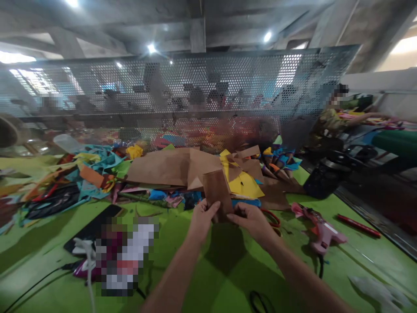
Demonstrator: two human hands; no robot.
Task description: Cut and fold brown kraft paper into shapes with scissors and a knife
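Observation:
Both of my hands hold a small brown paper piece upright above the green table. My left hand pinches its lower left edge with thumb and fingers closed. My right hand grips its lower right edge, fingers curled. Behind the piece lies a pile of larger brown paper sheets and a yellow sheet with a brown paper bow on it.
Colourful paper scraps cover the left back of the table. A pink glue gun and a red pen lie right. A black phone and cables lie left. A perforated metal screen stands behind. Another person works far right.

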